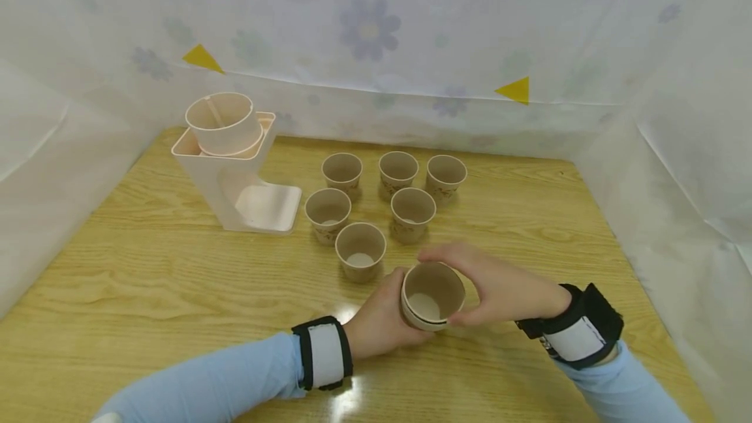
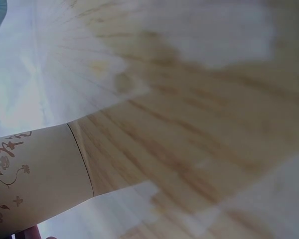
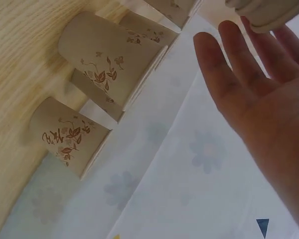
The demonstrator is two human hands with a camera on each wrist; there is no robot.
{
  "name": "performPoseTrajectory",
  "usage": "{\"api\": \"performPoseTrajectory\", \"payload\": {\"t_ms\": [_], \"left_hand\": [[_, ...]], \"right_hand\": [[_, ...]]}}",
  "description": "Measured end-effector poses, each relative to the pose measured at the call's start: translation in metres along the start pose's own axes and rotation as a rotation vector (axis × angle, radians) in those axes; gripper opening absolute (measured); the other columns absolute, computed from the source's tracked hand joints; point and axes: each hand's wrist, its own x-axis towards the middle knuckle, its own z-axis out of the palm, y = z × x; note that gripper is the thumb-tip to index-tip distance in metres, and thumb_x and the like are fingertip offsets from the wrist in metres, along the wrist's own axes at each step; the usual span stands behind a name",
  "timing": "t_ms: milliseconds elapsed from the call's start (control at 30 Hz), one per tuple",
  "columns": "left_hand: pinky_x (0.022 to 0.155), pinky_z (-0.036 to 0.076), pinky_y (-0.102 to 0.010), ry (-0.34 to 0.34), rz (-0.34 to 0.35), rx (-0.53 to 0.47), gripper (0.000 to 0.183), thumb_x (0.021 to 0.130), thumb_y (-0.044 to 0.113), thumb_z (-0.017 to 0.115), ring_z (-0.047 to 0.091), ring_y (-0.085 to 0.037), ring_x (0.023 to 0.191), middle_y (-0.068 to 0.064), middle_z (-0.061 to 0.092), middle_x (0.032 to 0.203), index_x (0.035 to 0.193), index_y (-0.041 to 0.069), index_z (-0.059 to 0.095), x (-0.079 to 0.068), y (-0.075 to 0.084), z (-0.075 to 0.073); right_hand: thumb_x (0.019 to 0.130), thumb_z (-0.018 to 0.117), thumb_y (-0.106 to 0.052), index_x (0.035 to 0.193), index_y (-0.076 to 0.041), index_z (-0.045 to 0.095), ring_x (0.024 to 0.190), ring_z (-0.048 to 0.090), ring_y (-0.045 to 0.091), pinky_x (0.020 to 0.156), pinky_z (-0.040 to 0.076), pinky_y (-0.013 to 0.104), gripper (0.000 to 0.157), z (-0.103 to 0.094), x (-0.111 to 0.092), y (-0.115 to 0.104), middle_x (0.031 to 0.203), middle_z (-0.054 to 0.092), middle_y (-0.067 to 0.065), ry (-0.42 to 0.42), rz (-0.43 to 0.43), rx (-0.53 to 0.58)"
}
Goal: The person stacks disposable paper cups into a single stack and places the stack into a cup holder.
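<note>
Near the front of the table my left hand (image 1: 384,318) grips a beige paper cup (image 1: 433,299) by its side, tilted with its mouth toward the head camera. A doubled edge at its mouth suggests nested cups; the right wrist view shows several stacked rims (image 3: 276,12). My right hand (image 1: 499,282) spans the mouth from the right, thumb by the near rim and fingers by the far rim. In the right wrist view those fingers (image 3: 214,62) are nearly straight; firm contact cannot be told. Brown flowers and lettering mark the cup wall (image 2: 35,177) in the left wrist view.
Beyond my hands several more paper cups stand upright and apart, the nearest cup (image 1: 361,253) just left of the held one. To the left is a pale pink stand (image 1: 220,181) with a round tub (image 1: 226,132) on top. A white flowered sheet (image 1: 370,83) encloses the table.
</note>
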Motion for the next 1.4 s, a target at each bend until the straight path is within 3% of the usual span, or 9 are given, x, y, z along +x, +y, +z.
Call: {"api": "performPoseTrajectory", "payload": {"t_ms": [233,400,667,833,900,1000,1100,1233,1400], "left_hand": [[0.099,0.04,-0.035,0.005,0.005,0.002,0.076,0.064,0.014,0.083,0.049,-0.019,0.114,-0.004,0.051,0.124,0.126,0.008,0.041,0.0,0.0,0.0],[0.1,0.041,-0.035,0.006,0.006,0.03,0.077,0.064,0.016,0.084,0.049,-0.018,0.114,-0.004,0.05,0.124,0.127,0.007,0.04,0.0,0.001,0.0],[0.103,0.038,-0.037,-0.042,-0.017,0.038,0.085,0.065,0.021,0.085,0.047,-0.019,0.119,-0.006,0.048,0.129,0.132,0.006,0.036,-0.003,0.003,-0.006],[0.106,0.037,-0.043,-0.08,-0.078,0.224,0.088,0.072,0.013,0.076,0.041,-0.027,0.128,-0.014,0.042,0.138,0.143,0.0,0.026,-0.018,0.018,-0.033],[0.102,0.042,-0.042,-0.011,-0.024,0.303,0.071,0.074,0.009,0.072,0.047,-0.027,0.121,-0.013,0.049,0.131,0.137,0.0,0.039,-0.023,0.025,-0.049],[0.094,0.047,-0.036,0.142,0.147,0.451,0.045,0.076,0.007,0.072,0.056,-0.023,0.107,-0.008,0.06,0.116,0.118,0.003,0.057,-0.021,0.035,-0.07],[0.09,0.048,-0.036,0.227,0.229,0.698,0.045,0.076,0.02,0.076,0.056,-0.024,0.103,-0.009,0.061,0.114,0.113,0.002,0.06,-0.01,0.041,-0.084],[0.093,0.045,-0.042,0.114,0.122,0.98,0.076,0.075,0.044,0.074,0.051,-0.031,0.111,-0.017,0.053,0.128,0.129,-0.004,0.05,0.009,0.045,-0.094],[0.096,0.043,-0.044,-0.037,0.005,1.052,0.085,0.076,0.05,0.071,0.05,-0.033,0.111,-0.02,0.053,0.129,0.133,-0.007,0.044,0.023,0.045,-0.096]], "right_hand": [[0.07,0.08,-0.024,0.143,-0.009,0.031,0.126,0.041,0.02,0.102,0.039,0.037,0.089,0.012,-0.004,0.013,0.14,0.041,0.006,-0.031,0.052,0.13],[0.064,0.085,-0.024,0.142,-0.007,0.027,0.125,0.039,0.009,0.103,0.035,0.025,0.099,0.03,-0.005,0.032,0.139,0.039,0.009,-0.02,0.05,0.323],[0.064,0.085,-0.013,0.136,-0.008,0.039,0.119,0.046,0.006,0.103,0.035,0.02,0.086,0.06,-0.005,0.047,0.13,0.051,0.007,0.072,0.014,0.545],[0.063,0.085,-0.008,0.134,-0.006,0.042,0.116,0.048,0.005,0.102,0.035,0.02,0.083,0.063,-0.006,0.047,0.126,0.054,0.011,0.111,0.011,0.514],[0.063,0.085,-0.009,0.134,-0.005,0.042,0.116,0.048,0.004,0.102,0.035,0.02,0.083,0.062,-0.006,0.047,0.125,0.054,0.013,0.116,0.014,0.497],[0.063,0.086,-0.01,0.133,-0.004,0.042,0.116,0.048,0.004,0.102,0.034,0.019,0.083,0.059,-0.008,0.047,0.125,0.054,0.013,0.119,0.021,0.485],[0.063,0.085,-0.01,0.134,-0.006,0.042,0.116,0.049,0.005,0.102,0.034,0.019,0.083,0.059,-0.008,0.048,0.125,0.054,0.011,0.119,0.023,0.491],[0.063,0.085,-0.009,0.135,-0.008,0.042,0.117,0.048,0.006,0.102,0.034,0.02,0.083,0.061,-0.008,0.05,0.127,0.053,0.01,0.113,0.024,0.513],[0.064,0.084,-0.008,0.136,-0.008,0.041,0.117,0.048,0.007,0.103,0.035,0.021,0.083,0.062,-0.008,0.05,0.128,0.052,0.011,0.108,0.019,0.526]]}}
